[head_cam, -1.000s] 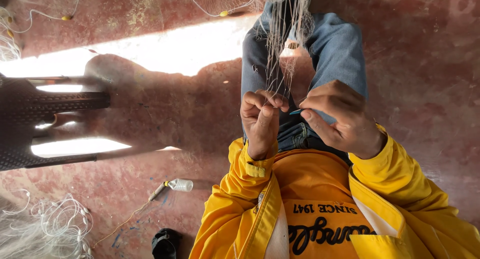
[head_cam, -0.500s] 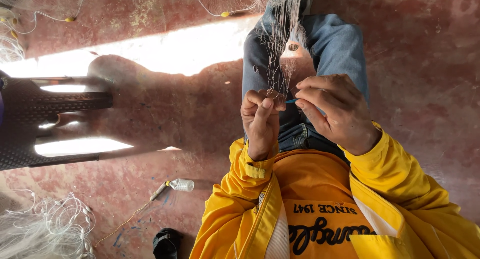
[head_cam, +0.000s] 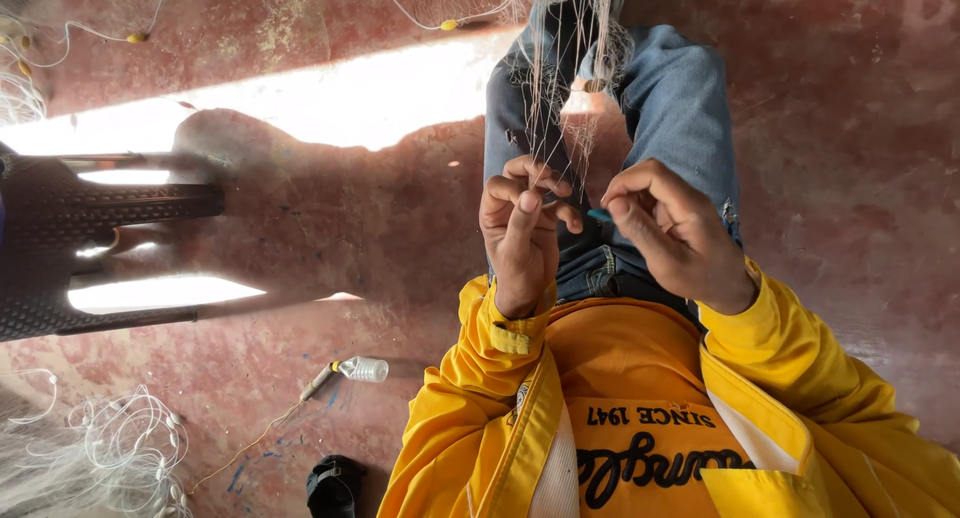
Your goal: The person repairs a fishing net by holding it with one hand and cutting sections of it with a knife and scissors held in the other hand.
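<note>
Both hands [head_cam: 600,228] pinch fishing net [head_cam: 560,88] strands.

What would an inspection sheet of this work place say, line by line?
surface: worn red concrete floor, sunlit strip across it.
job's things: fine white fishing net hanging over blue-jeaned knees; small blue tool.
clutter: small clear plastic bottle; dark sandal; loose white net pile.
grippers: left hand grip pinches net strands; right hand grip pinches the tool.
cables: thin line with yellow floats.
surroundings: dark plastic furniture, left side.
</note>
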